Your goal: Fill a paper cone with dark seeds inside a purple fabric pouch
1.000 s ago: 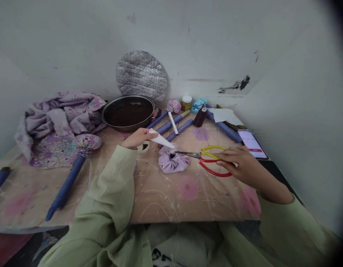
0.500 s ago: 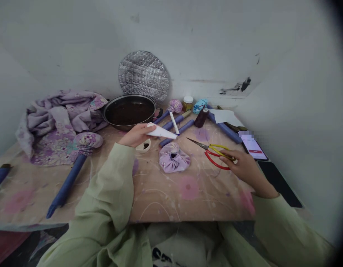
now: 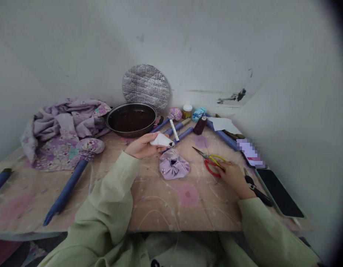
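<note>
My left hand [image 3: 142,147] is closed around a white cone-shaped piece [image 3: 159,139], perhaps rolled paper, with a small dark hole at its narrow end pointing right. Just below that end lies a gathered ring of purple flowered cloth [image 3: 177,168], dark in its centre. My right hand [image 3: 235,177] grips the red and yellow handles of the scissors [image 3: 206,157] low over the table, or on it; which, I cannot tell. The scissor blades point up and left, towards the cone, well apart from it.
Behind my left hand stands a dark pan [image 3: 132,134], a round silver mat [image 3: 146,86] leaning behind it. Flowered cloth [image 3: 63,129] is heaped at left, near a blue-wrapped stick [image 3: 66,191]. A thread spool [image 3: 199,127], marker [image 3: 173,129], pliers [image 3: 259,191] and phone [image 3: 281,193] lie about.
My left hand has tilted the cone so its narrow end faces me more. My right hand has moved left and lower with the scissors. The pliers are now uncovered.
</note>
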The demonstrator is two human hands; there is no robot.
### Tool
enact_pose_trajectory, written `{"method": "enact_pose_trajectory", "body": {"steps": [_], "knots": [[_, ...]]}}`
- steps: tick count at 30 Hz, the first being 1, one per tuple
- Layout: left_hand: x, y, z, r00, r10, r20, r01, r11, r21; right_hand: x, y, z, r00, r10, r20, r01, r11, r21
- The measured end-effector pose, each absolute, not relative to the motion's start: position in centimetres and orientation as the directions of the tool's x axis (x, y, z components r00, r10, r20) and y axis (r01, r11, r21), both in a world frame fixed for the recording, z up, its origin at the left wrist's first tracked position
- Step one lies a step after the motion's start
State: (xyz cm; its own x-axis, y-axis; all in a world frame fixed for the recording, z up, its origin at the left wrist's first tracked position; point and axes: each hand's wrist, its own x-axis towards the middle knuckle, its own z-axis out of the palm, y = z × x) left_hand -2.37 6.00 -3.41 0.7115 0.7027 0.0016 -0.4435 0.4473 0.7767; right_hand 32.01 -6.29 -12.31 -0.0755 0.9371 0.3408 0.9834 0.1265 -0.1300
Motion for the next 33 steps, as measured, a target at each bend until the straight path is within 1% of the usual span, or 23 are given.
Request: {"method": "enact_pose_trajectory", "body": {"steps": [2, 4, 5, 6, 7, 8, 10, 12, 14, 15, 17, 19, 21, 23, 26, 28, 30, 33], "knots": [[-2.2, 5.8, -3.2, 0.705, 0.709, 0.005, -0.44, 0.433, 0.787, 31.1, -6.3, -11.0, -0.079, 0.933, 0.351, 0.979, 0.139, -0.149], [-1.9, 5.8, -3.1, 0.685, 0.729, 0.002, -0.427, 0.398, 0.812, 29.3, -6.6, -8.7, -0.088, 0.922, 0.378, 0.964, 0.174, -0.202], [-1.8, 5.7, -3.1, 0.67, 0.742, 0.001, -0.42, 0.378, 0.825, 28.0, -6.8, -7.3, -0.09, 0.909, 0.407, 0.946, 0.205, -0.251], [-1.7, 5.7, -3.0, 0.657, 0.754, 0.002, -0.415, 0.36, 0.836, 26.6, -7.1, -5.7, -0.078, 0.883, 0.464, 0.878, 0.282, -0.388], [-1.5, 5.7, -3.0, 0.643, 0.766, 0.004, -0.413, 0.342, 0.844, 25.0, -7.4, -4.1, -0.078, 0.855, 0.513, 0.809, 0.356, -0.469], [-1.4, 5.6, -3.0, 0.628, 0.778, 0.008, -0.413, 0.324, 0.851, 23.4, -7.7, -2.6, -0.055, 0.804, 0.591, 0.764, 0.416, -0.494], [-1.2, 5.4, -2.8, 0.596, 0.803, 0.02, -0.411, 0.283, 0.867, 20.4, -7.8, -0.2, -0.031, 0.723, 0.69, 0.738, 0.482, -0.472], [-1.1, 5.0, -2.5, 0.553, 0.832, 0.047, -0.404, 0.219, 0.888, 18.2, -7.1, 1.2, 0.015, 0.683, 0.73, 0.691, 0.521, -0.502], [-1.2, 4.4, -1.8, 0.495, 0.862, 0.107, -0.373, 0.099, 0.923, 17.0, -5.8, 1.5, 0.008, 0.736, 0.677, 0.594, 0.541, -0.595], [-1.3, 4.0, -1.4, 0.464, 0.873, 0.15, -0.335, 0.016, 0.942, 16.7, -5.0, 1.4, -0.03, 0.775, 0.631, 0.547, 0.541, -0.639], [-1.6, 3.2, -0.5, 0.412, 0.876, 0.251, -0.199, -0.182, 0.963, 16.5, -3.4, 0.9, -0.104, 0.825, 0.555, 0.472, 0.533, -0.703], [-2.0, 2.4, 0.3, 0.379, 0.848, 0.371, -0.031, -0.389, 0.921, 16.5, -2.0, 0.1, -0.112, 0.846, 0.521, 0.402, 0.518, -0.755], [-2.4, 1.9, 0.8, 0.374, 0.792, 0.483, 0.115, -0.557, 0.823, 16.6, -1.2, -0.7, -0.118, 0.87, 0.479, 0.337, 0.489, -0.805], [-2.7, 1.6, 1.0, 0.376, 0.725, 0.576, 0.223, -0.675, 0.704, 16.5, -0.7, -1.4, -0.133, 0.893, 0.43, 0.279, 0.45, -0.848], [-2.8, 1.3, 1.2, 0.354, 0.636, 0.685, 0.334, -0.771, 0.543, 16.3, 0.1, -2.4, -0.128, 0.909, 0.396, 0.161, 0.413, -0.896], [-2.9, 1.0, 1.4, 0.328, 0.584, 0.743, 0.362, -0.804, 0.472, 16.3, 0.6, -3.1, -0.131, 0.91, 0.393, 0.07, 0.404, -0.912], [-2.8, 0.6, 1.5, 0.284, 0.542, 0.791, 0.34, -0.828, 0.446, 16.5, 1.0, -3.8, -0.143, 0.908, 0.394, -0.02, 0.395, -0.918], [-2.6, 0.0, 1.6, 0.223, 0.527, 0.82, 0.181, -0.849, 0.496, 16.8, 1.1, -4.7, -0.171, 0.898, 0.406, -0.163, 0.381, -0.91]]}}
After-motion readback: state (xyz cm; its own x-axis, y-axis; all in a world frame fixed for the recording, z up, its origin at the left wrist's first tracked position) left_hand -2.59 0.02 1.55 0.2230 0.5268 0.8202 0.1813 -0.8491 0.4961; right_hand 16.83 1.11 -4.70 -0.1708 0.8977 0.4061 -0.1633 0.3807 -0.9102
